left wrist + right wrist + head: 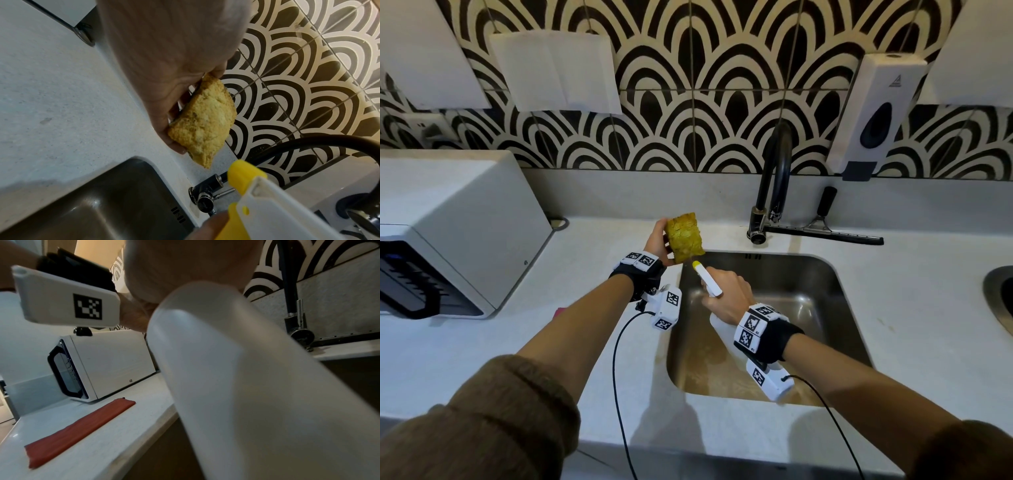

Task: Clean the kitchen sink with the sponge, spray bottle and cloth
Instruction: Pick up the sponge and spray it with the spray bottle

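My left hand (658, 240) holds a worn yellow sponge (685, 240) upright above the sink's far left corner, its broad face turned toward the bottle; the sponge (203, 120) fills the middle of the left wrist view. My right hand (729, 294) grips a white spray bottle (708, 281) over the steel sink (825, 291), its yellow nozzle (244, 175) aimed at the sponge from just below it. The white bottle body (246, 386) blocks most of the right wrist view. A red cloth (78, 426) lies flat on the counter left of the sink.
A black tap (774, 185) stands behind the sink with a black squeegee (825, 229) lying beside it. A white microwave (448, 233) sits on the counter at left. A soap dispenser (873, 116) hangs on the patterned tile wall. A second basin's rim (996, 298) shows at far right.
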### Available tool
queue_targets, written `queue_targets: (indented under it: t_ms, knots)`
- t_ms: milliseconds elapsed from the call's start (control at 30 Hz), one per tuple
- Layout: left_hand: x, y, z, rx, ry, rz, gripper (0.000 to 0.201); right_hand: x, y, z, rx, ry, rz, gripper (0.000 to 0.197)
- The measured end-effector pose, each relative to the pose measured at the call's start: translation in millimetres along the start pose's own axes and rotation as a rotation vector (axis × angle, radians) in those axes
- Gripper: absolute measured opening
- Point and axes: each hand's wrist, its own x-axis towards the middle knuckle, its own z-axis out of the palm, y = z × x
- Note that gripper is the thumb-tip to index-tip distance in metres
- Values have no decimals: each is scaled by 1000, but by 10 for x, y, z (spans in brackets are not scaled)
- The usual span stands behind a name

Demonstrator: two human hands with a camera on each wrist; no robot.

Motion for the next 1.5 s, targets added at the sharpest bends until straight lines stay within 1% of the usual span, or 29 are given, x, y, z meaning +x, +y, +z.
queue_targets:
  t_ms: [167,400,600,700,833,1000,1133,1300,1433,1500]
  knots:
    - [8,-10,-12,14,1,0,39,50,3,-72,21,32,23,18]
    - [6,-37,-27,28,15,2,37,175,-110,-264,55,58,-36,23]
    - [3,-38,-34,48,16,6,37,245,-222,-337,47,57,-63,20]
    - [-15,-27,-39,44,15,1,35,264,-196,-354,31,68,-36,20]
    - [-22,-9,-72,36,9,1,37,295,-117,-378,37,112,25,20]
    - [3,-12,-97,34,10,10,35,263,-56,-317,39,78,20,25]
    - [35,6,-101,19,7,7,32,203,-57,-228,21,15,-7,19]
    - [29,15,-113,6,3,-4,38,139,-96,-101,-13,-29,-65,19]
    - [36,13,-137,-5,10,-3,39,151,-72,-21,-24,-52,-41,16]
    - [55,5,-163,-12,12,1,45,150,-62,17,-37,-50,-42,16]
